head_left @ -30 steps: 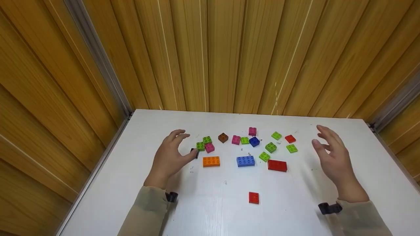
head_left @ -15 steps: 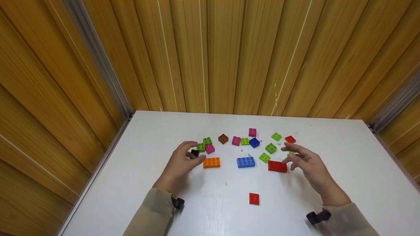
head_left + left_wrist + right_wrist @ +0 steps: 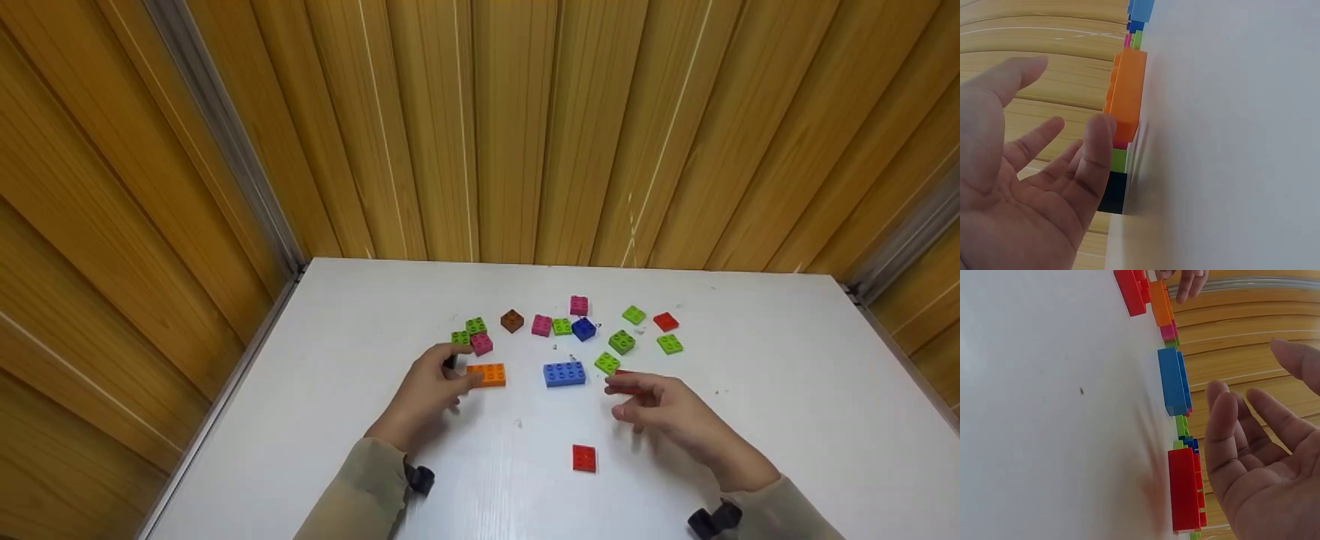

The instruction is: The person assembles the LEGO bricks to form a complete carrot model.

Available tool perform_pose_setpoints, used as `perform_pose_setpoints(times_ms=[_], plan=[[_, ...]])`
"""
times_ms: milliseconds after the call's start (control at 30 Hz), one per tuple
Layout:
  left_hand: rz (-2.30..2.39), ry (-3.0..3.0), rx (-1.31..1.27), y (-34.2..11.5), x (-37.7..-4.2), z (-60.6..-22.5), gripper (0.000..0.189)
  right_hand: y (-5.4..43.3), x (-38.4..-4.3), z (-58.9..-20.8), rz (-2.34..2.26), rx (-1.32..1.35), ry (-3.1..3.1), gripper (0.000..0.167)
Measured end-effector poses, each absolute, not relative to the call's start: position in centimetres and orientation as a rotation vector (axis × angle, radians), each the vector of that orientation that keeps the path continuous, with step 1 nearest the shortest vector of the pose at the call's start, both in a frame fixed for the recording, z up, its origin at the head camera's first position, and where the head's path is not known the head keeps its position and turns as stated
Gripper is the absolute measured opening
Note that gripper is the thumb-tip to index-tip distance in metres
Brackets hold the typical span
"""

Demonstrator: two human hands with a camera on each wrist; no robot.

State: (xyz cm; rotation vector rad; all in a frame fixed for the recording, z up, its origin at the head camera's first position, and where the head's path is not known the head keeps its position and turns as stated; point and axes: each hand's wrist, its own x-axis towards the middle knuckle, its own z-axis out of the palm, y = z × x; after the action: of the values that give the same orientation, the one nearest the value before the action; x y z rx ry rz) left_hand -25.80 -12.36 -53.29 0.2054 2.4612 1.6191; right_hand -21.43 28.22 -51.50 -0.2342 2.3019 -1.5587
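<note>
My left hand (image 3: 427, 390) hovers at the left end of the orange brick (image 3: 492, 374), thumb and fingers apart and nothing held. In the left wrist view its fingers lie beside that orange brick (image 3: 1130, 90) and a black brick (image 3: 1113, 194). My right hand (image 3: 679, 416) hangs over the long red brick (image 3: 624, 384), hiding most of it in the head view. The right wrist view has the red brick (image 3: 1183, 489) in full, with the loosely bent fingers to its right, holding nothing. Between the hands sits a light blue brick (image 3: 564, 373).
A flat red brick (image 3: 584, 458) lies nearer the front of the white table (image 3: 465, 495). Behind the hands are scattered small bricks, among them a brown one (image 3: 512, 321), a dark blue one (image 3: 583, 328) and several green and pink ones. A wood-patterned wall (image 3: 510, 150) rises at the back.
My right hand has swung left from the table's right side to the long red brick. My left hand has shifted right and toward me, to the orange brick. The bricks stay put.
</note>
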Motion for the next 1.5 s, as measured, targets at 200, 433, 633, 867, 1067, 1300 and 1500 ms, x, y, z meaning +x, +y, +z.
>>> perform_pose_setpoints(times_ms=[200, 433, 633, 867, 1067, 1300, 1500], plan=[[1.589, 2.458, 0.178, -12.2, -25.9, -53.8, 0.057, 27.4, -20.9, -52.0, -1.387, -0.258, 2.277, 0.048], [1.545, 2.470, 0.117, -12.1, -26.0, -54.0, 0.056, 26.3, -20.3, -52.4, -1.266, -0.197, 2.297, 0.044], [1.523, 2.497, 0.125, -12.0, -25.9, -53.9, 0.052, 25.6, -20.0, -52.5, -1.218, -0.184, 2.320, 0.039], [1.536, 2.493, 0.130, -11.9, -25.8, -54.0, 0.049, 24.7, -19.4, -52.5, -1.158, -0.177, 2.363, 0.039], [1.516, 2.519, 0.170, -11.5, -25.6, -54.2, 0.050, 24.5, -19.1, -52.5, -1.135, -0.260, 2.409, 0.034], [1.475, 2.539, 0.164, -11.4, -25.7, -54.4, 0.049, 24.5, -19.2, -52.8, -1.161, -0.232, 2.390, 0.028], [1.464, 2.547, 0.175, -11.5, -25.9, -54.4, 0.045, 24.7, -19.3, -52.9, -1.174, -0.239, 2.388, 0.025]])
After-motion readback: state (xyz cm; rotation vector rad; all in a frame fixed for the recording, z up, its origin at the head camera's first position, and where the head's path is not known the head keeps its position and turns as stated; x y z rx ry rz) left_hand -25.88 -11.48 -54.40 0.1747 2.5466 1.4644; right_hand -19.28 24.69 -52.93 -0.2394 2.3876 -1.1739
